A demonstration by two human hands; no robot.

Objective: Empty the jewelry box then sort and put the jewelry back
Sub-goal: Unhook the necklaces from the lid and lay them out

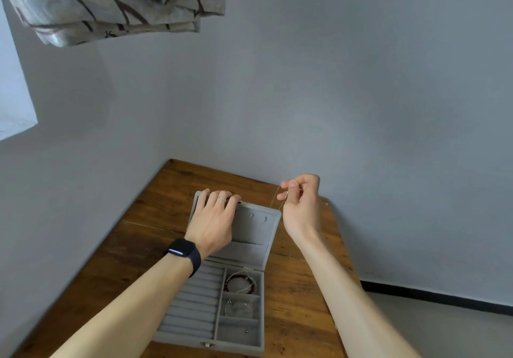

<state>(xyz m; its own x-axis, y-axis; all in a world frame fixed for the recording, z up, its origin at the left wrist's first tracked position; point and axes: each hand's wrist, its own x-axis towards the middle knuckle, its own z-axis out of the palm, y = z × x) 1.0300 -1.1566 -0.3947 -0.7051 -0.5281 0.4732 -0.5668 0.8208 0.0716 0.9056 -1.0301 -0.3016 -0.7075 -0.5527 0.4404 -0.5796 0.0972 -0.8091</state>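
— Two bare arms come up from the bottom edge, and the edge cuts them off, so you can't see elbows. What's between them?

— Between them sits the grey jewelry box point(238, 341), open, on a wooden table point(116, 260). Its near corner is cut off a bit by the left arm.

— What's the left hand point(212, 223) doing?

— It lies flat on the box lid point(258, 235), fingers curled over the lid's top edge. It covers the left part of the lid, so I can't see what's under it. There's a ring point(221, 198) on one finger and a black watch point(184, 252) on that wrist.

— And the right hand point(301, 205)?

— It's up beside the lid's right corner, fingers pinched shut on a very thin chain point(277, 198). The chain is so fine it's hard to see, and I can't tell where it ends.

— Anything in the box?

— Below the left hand are soft grey rows point(194, 302), partly hidden by the left arm. Closer to the right arm, one small space holds a red bracelet point(240, 282) with a white string. The next holds a thin shiny piece point(238, 306), too faint to name. The last has one tiny bead point(246, 330).

— And up top?

— Some patterned cloth point(111, 4), cut off by the frame, far above both hands.
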